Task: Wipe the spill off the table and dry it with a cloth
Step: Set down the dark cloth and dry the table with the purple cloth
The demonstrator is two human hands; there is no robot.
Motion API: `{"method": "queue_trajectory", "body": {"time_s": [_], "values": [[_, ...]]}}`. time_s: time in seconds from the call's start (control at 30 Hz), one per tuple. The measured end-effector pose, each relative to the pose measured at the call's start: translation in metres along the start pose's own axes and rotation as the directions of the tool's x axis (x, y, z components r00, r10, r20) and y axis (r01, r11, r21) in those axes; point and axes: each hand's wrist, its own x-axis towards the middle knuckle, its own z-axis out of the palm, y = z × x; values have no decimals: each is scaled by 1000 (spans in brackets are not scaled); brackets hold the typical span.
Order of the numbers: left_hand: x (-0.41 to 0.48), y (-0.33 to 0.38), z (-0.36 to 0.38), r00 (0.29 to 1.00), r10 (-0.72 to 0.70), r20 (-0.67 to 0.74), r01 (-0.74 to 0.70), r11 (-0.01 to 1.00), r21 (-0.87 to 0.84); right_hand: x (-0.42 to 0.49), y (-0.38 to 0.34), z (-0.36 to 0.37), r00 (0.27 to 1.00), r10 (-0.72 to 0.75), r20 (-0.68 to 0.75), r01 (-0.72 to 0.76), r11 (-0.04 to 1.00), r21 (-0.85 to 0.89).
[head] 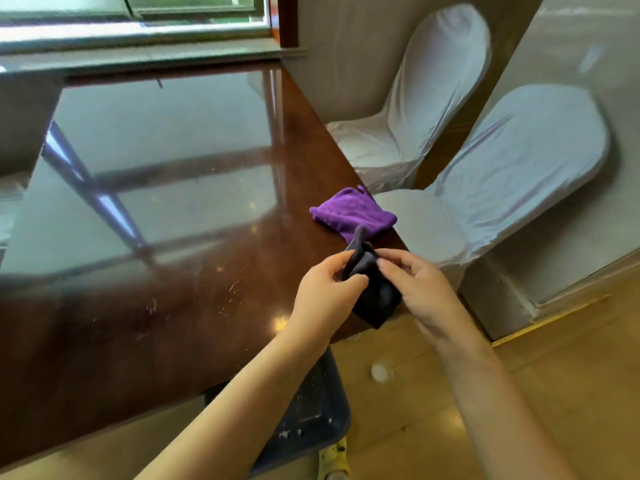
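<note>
Both hands, left hand (323, 292) and right hand (420, 289), pinch a dark cloth (374, 289) over the desk (173, 237) corner; loose folds could slip floorward.

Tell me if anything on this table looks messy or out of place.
Yes. Whitish smears and specks mark the glossy table left of the hands. The purple cloth lies crumpled at the table's right edge, slightly overhanging.

White-covered chairs (519, 174), window (138, 15), wooden floor (571, 375)
</note>
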Motion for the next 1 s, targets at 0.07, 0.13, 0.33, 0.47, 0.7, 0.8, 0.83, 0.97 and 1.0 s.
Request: {"method": "queue_trajectory", "body": {"time_s": [0.07, 0.13, 0.33, 0.47, 0.7, 0.8, 0.83, 0.97, 1.0], "values": [[25, 6, 11, 1000, 20, 2, -20, 999, 36, 18, -3, -11, 996, 5, -93, -4, 1000, 13], [53, 7, 23, 1000, 20, -5, -20, 996, 87, 36, -3, -23, 984, 19, -179, -19, 1000, 4], [130, -27, 49, 991, -52, -126, 85, 959, 271, 98, 27, -54, 950, 87, -300, -139, 978, -155], [149, -63, 55, 979, -171, -112, 203, 881, 427, 124, 64, -59, 948, 169, -268, -256, 907, -335], [153, -110, 60, 987, -157, -39, 135, 664, 736, 131, 106, -62, 962, 124, -245, -264, 667, -697], [159, -112, 53, 985, -166, -40, 135, 614, 778, 143, 103, -68, 977, 28, -211, -188, 577, -794], [163, -109, 49, 987, -151, -62, 144, 623, 769, 149, 100, -70, 981, -36, -192, -136, 582, -802], [185, -92, 42, 986, 44, -159, 91, 663, 743, 191, 86, -66, 965, -259, 52, 181, 505, -844], [192, -88, 42, 983, 82, -165, 74, 646, 760, 202, 84, -63, 956, -265, 122, 237, 464, -853]]}}
